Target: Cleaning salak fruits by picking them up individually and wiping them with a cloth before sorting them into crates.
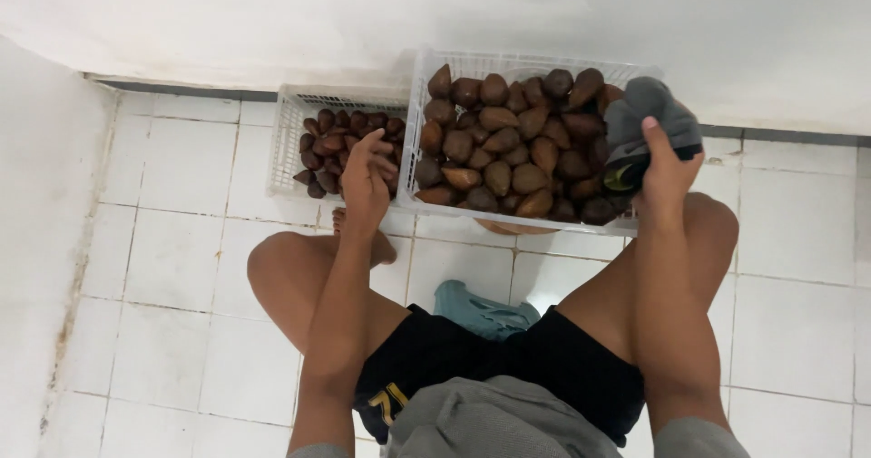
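Note:
Two white plastic crates stand on the tiled floor in front of me. The bigger crate (pixel 419 131) is heaped with brown scaly fruits (pixel 508 150). The smaller crate (pixel 283 141) to its left holds several smaller dark brown fruits (pixel 328 145). My left hand (pixel 367 179) reaches over the smaller crate's right edge, fingers curled around one dark fruit. My right hand (pixel 667 172) grips a bunched grey cloth (pixel 646 118) over the right end of the bigger crate. Something dark with a yellow-green patch shows under the cloth.
I sit low with bare knees spread, in black shorts (pixel 508 354) and a grey shirt. A teal object (pixel 481 311) lies on the floor between my legs. A white wall (pixel 454 14) runs behind the crates and another stands at the left.

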